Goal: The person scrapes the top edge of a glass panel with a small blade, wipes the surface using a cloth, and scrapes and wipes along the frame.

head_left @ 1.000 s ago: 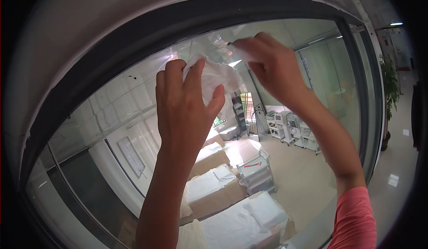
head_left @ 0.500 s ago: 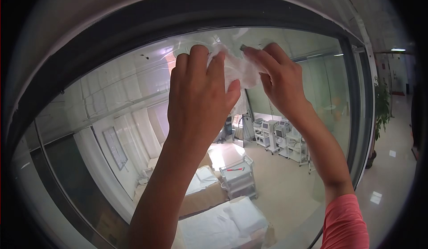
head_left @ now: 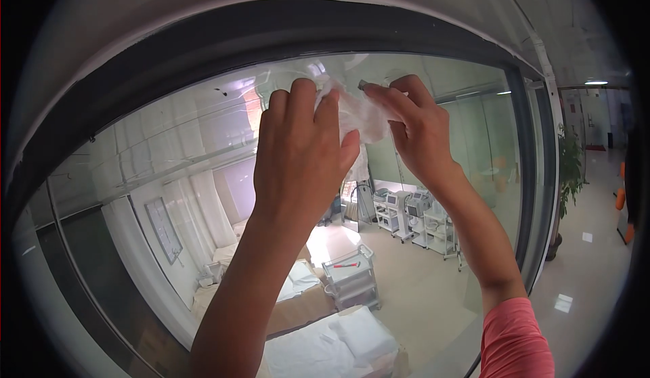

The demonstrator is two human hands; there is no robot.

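A crumpled, thin white cloth lies between my two hands, high up against a glass pane. My left hand has its back to me, fingers bent upward at the cloth's left edge and thumb beside its lower part. On the other side my right hand is curled, with the cloth's right edge bunched at its forefinger and thumb. A small grey-green spot shows at that forefinger's tip; I cannot tell what it is. The left fingertips are partly hidden.
A dark frame borders the glass above and on the right. Through the pane show beds with white sheets, a grey trolley and several wheeled machines. To the right, a plant stands along a corridor.
The view has shifted slightly, so the frame sits lower and the room has moved left. Both hands keep nearly the same pose around the cloth, with the right a little closer to the left.
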